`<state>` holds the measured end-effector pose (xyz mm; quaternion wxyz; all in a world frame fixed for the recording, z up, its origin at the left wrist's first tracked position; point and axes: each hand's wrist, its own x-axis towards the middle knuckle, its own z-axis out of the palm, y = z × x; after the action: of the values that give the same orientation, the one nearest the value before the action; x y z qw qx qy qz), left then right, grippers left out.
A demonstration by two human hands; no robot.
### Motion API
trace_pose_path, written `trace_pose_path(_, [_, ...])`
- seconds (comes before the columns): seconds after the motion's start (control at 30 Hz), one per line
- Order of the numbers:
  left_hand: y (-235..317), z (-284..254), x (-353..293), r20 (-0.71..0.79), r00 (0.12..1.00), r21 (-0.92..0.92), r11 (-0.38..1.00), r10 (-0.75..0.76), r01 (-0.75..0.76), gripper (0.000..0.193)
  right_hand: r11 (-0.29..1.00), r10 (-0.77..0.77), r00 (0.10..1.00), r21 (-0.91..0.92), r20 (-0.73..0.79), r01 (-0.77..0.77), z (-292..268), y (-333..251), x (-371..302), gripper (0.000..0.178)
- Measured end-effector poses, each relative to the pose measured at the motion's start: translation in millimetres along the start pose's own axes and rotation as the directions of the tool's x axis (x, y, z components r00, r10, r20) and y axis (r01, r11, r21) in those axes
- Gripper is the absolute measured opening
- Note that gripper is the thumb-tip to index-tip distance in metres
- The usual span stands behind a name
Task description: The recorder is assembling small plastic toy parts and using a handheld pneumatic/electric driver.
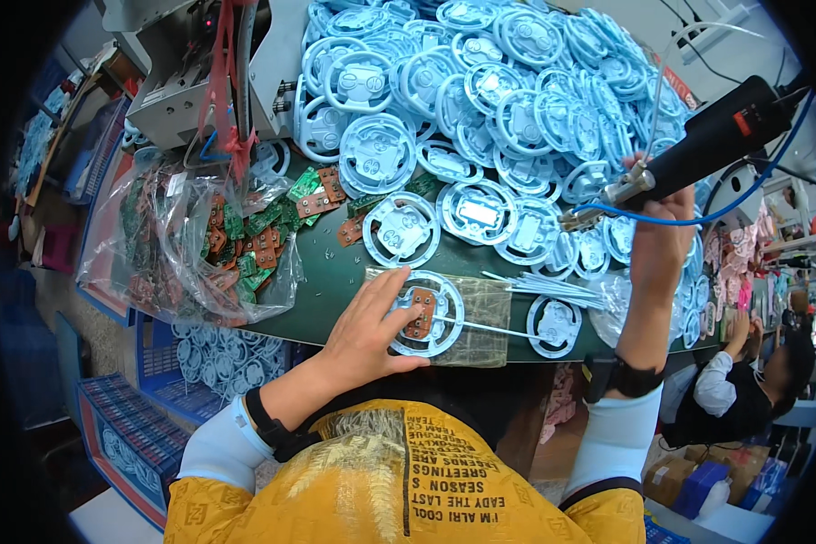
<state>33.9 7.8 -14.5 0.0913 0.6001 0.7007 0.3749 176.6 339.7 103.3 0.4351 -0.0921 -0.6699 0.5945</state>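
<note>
On a taped pad (485, 326) at the table's front edge lies a light-blue toy steering wheel (454, 297). A brown circuit board (419, 317) sits in its middle. My left hand (372, 322) holds the wheel, with a finger over the board and the others around the rim. From the wheel a thin pale rod (494, 327) reaches right to a smaller light-blue plastic part (554, 326). At the right, my right hand (659, 231) is wrapped round a black power screwdriver (712, 140). It is tilted, its metal tip pointing left, above the table and apart from the wheel.
A large heap of light-blue wheels (480, 82) covers the table's back. Left are a clear bag (186, 245) of brown and green circuit boards and a grey machine (190, 82). Thin rods (553, 289) lie right of the pad. A blue cable (743, 213) loops by the screwdriver. Another person (743, 390) works far right.
</note>
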Motion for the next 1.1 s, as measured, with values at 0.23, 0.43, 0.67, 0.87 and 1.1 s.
trace_pose_path(0.23, [1,0,0,-0.006,1.000,-0.002,1.000,0.013,-0.013,0.074,0.997,-0.059,0.998,-0.052,0.022,0.060,20,-40,26,0.062])
trace_pose_path(0.43, [0,0,-2,-0.029,0.999,0.001,1.000,0.023,-0.023,0.073,0.988,-0.156,0.974,0.030,0.161,0.153,65,-81,33,0.056])
trace_pose_path(0.67, [-1,2,-1,-0.047,0.998,-0.019,0.999,0.041,-0.042,0.072,0.980,-0.110,0.993,0.169,0.041,0.101,124,-78,-22,0.053])
trace_pose_path(0.87, [-2,3,-2,-0.055,0.997,-0.009,0.999,0.048,-0.049,0.070,0.976,-0.063,0.998,0.208,0.020,0.057,145,-77,-37,0.052])
trace_pose_path(1.1, [-2,3,-3,-0.045,0.998,0.009,0.999,0.040,-0.039,0.070,0.976,-0.055,0.998,0.214,0.024,0.048,150,-78,-38,0.051])
